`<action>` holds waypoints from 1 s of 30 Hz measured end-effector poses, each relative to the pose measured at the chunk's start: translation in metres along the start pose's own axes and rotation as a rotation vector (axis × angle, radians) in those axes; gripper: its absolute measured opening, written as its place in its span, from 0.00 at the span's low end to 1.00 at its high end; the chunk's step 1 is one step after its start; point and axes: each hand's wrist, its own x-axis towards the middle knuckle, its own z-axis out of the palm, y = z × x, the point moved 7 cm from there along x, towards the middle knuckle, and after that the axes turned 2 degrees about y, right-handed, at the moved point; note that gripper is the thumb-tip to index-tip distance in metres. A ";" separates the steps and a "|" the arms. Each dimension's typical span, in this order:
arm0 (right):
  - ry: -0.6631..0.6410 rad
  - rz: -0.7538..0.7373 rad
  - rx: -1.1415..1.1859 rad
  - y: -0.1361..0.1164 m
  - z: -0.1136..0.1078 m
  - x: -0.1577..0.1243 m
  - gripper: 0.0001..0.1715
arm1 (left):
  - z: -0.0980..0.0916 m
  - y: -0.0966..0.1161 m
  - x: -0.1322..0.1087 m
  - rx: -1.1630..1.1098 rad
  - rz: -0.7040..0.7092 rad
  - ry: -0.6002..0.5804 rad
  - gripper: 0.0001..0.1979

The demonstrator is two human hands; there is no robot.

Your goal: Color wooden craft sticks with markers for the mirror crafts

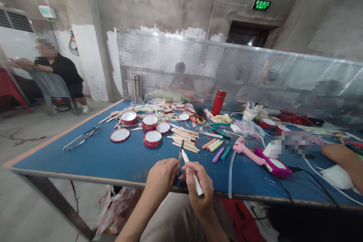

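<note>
Two hands at the near edge of the blue surface (pixel 85 155)
Head view: left hand (pixel 162 178) — fingers pinching a wooden stick (pixel 180 150) upright, probably to steady it — meets right hand (pixel 200 187), fingers wrapped round a white pen (pixel 197 185), tip at the stick. Spare sticks (pixel 184 136) lie mid-surface; a cup (pixel 250 114) near the far edge holds markers.
</note>
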 end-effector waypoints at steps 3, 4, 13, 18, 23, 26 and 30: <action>-0.003 0.009 0.001 0.001 0.000 -0.001 0.08 | 0.000 0.000 0.000 0.006 0.003 -0.003 0.14; 0.008 0.017 0.000 0.002 0.000 -0.001 0.08 | 0.000 0.000 0.000 0.009 0.005 -0.004 0.14; 0.147 0.074 0.015 0.011 -0.006 -0.009 0.08 | 0.000 0.002 0.001 0.047 0.000 -0.049 0.14; 0.122 0.068 0.010 0.011 -0.006 -0.008 0.09 | 0.001 0.001 0.001 0.045 -0.003 -0.057 0.14; 0.038 0.029 -0.029 0.007 -0.003 -0.007 0.09 | 0.001 0.001 0.001 0.017 -0.002 -0.067 0.14; 0.016 0.005 -0.038 0.004 -0.002 -0.005 0.09 | 0.001 0.002 0.002 0.005 0.002 -0.071 0.15; 0.025 0.010 -0.027 0.003 -0.002 -0.004 0.09 | 0.002 0.000 0.002 0.014 -0.005 -0.077 0.14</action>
